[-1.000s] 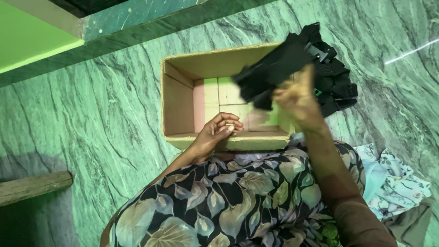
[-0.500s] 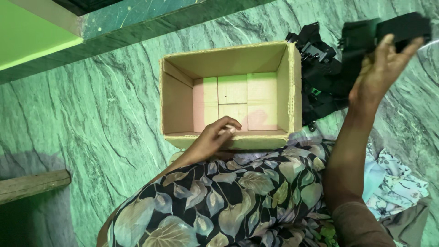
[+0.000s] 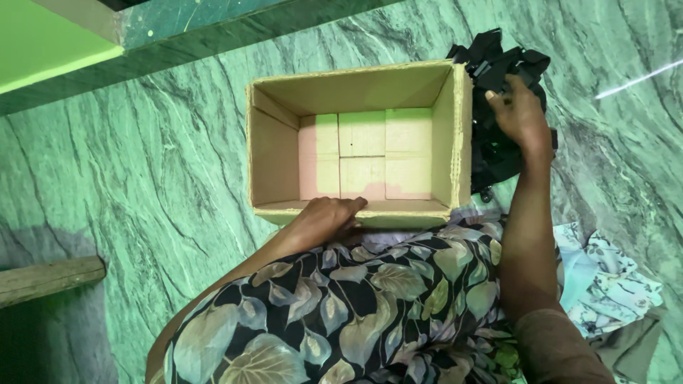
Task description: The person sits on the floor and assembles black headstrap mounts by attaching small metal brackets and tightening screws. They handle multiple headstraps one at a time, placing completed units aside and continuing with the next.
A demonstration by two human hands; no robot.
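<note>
An open cardboard box (image 3: 455, 135) stands on the green marble floor in front of me. Several pale pink and yellow blocks (image 3: 363, 153) line its bottom. My left hand (image 3: 324, 220) lies on the box's near rim, with the fingers laid over the edge. My right hand (image 3: 519, 117) reaches past the box's right wall and down onto a pile of black strapped items (image 3: 498, 60), fingers curled on a black piece at the pile's top. What lies under the palm is hidden.
My lap in a dark leaf-print dress (image 3: 356, 306) fills the foreground. Light patterned cloth (image 3: 612, 284) lies on the floor at the right. A wooden plank end (image 3: 50, 277) is at the left, and a green wall base (image 3: 57, 53) runs along the top left.
My right hand, which held a black item up over the box and then out to the right, has come down onto the black pile. The left hand has stayed on the rim.
</note>
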